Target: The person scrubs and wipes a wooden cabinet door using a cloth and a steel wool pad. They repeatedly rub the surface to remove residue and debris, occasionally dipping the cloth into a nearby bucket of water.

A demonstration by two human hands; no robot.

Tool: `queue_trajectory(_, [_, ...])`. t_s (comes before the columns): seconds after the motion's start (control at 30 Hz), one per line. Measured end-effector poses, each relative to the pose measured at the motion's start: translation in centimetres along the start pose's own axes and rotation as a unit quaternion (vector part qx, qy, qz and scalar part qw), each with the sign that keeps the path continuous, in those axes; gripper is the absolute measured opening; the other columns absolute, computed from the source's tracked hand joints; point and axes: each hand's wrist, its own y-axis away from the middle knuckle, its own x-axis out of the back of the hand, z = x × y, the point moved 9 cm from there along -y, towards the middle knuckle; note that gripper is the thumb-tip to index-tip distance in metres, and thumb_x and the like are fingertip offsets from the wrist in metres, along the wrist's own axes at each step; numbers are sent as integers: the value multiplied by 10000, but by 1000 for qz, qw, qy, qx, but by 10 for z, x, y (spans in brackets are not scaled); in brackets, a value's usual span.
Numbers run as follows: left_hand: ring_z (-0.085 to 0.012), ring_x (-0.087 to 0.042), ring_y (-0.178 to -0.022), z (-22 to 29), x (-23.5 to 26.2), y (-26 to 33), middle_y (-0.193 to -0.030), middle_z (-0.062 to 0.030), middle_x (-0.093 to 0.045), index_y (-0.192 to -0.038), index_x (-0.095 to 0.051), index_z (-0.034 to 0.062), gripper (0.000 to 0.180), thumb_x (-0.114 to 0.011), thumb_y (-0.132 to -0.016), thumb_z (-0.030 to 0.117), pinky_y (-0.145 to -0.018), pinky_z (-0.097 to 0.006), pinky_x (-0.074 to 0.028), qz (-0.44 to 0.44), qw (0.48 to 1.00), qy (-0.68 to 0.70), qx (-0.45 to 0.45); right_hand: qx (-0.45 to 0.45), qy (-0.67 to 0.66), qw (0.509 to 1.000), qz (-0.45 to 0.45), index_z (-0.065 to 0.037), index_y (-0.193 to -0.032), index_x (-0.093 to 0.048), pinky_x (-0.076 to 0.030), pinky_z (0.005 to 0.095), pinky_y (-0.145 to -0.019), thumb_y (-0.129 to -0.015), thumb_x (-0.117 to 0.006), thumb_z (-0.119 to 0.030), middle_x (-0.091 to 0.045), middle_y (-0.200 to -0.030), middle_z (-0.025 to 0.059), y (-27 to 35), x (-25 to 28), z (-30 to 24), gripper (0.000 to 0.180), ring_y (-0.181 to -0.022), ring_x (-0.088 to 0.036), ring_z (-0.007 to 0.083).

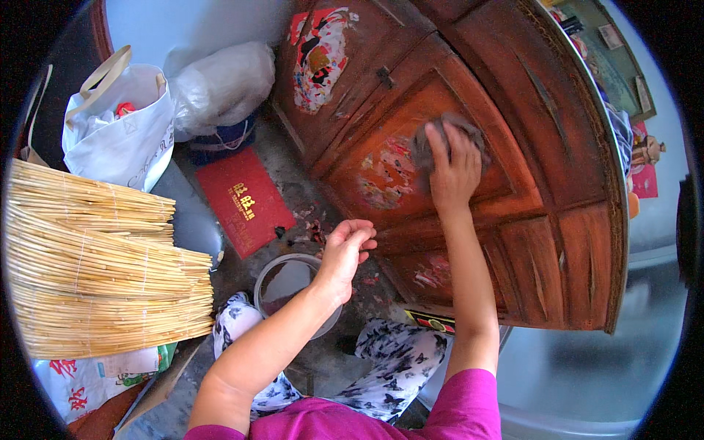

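My right hand (456, 167) presses a dark grey rag (424, 150) against the door panel of a brown wooden cabinet (579, 169). Just left of the rag, torn remnants of a red and white paper picture (387, 174) cling to the panel. In the air above a bucket of water (287, 282), my left hand (347, 253) hangs with its fingers loosely curled and apart; nothing shows in it. Another patch of torn picture (320, 62) covers the cabinet's other door panel. Scraps of paper (312, 227) lie on the floor at the cabinet's foot.
At the left are a stack of reed matting (95, 271) and a white tote bag (121, 132). Behind stands a bulky clear plastic bag (227, 88). A red printed sheet (246, 202) lies on the floor. Framed items (620, 51) are on the cabinet's top side at the right.
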Motion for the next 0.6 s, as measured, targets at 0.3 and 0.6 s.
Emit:
queue_trajectory(0.3, [-99, -641, -915, -2, 11, -5, -1055, 9, -686, -1130, -634, 137, 163, -599, -980, 191, -777, -260, -470, 25, 1000, -2, -4, -21, -69, 996, -60, -197, -1124, -665, -465, 436, -842, -854, -605, -129, -627, -1157, 23, 2, -110, -81, 284, -1018, -588, 266])
queue_trajectory(0.6, [-96, -643, -890, 5, 10, -3, -1050, -1, -689, -1119, -632, 131, 144, -589, -990, 178, -746, -249, -474, 20, 1000, 21, -11, 147, -211, 856, -449, -234, -1065, -716, -473, 427, -979, -853, -585, -211, -625, -1199, 34, 181, -157, -177, 251, -1202, -543, 282])
